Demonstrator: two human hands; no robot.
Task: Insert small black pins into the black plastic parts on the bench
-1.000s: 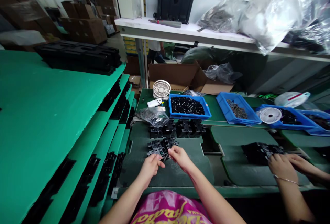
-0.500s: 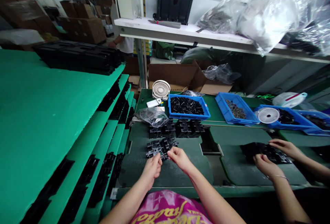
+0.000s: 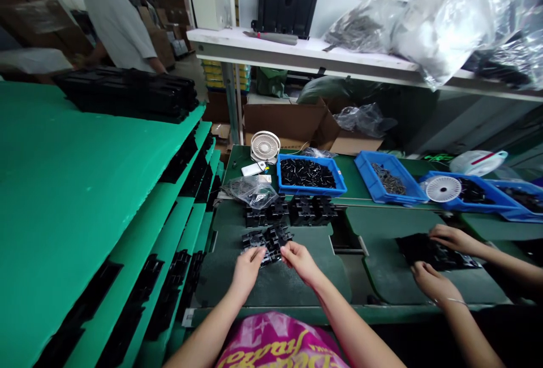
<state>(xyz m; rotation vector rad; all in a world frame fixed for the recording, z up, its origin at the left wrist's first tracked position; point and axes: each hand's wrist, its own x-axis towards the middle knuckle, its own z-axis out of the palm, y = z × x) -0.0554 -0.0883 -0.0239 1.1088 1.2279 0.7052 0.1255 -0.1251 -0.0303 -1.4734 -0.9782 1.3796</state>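
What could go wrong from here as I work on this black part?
Your left hand and right hand are both at the near side of the black part, so an uneven push might shift it. The tool near the front edge of the shelf could fall if bumped.

I have room along the right edge of the green board [image 3: 330, 260]; black blocks [image 3: 279, 234] obstruct centre to far edge.
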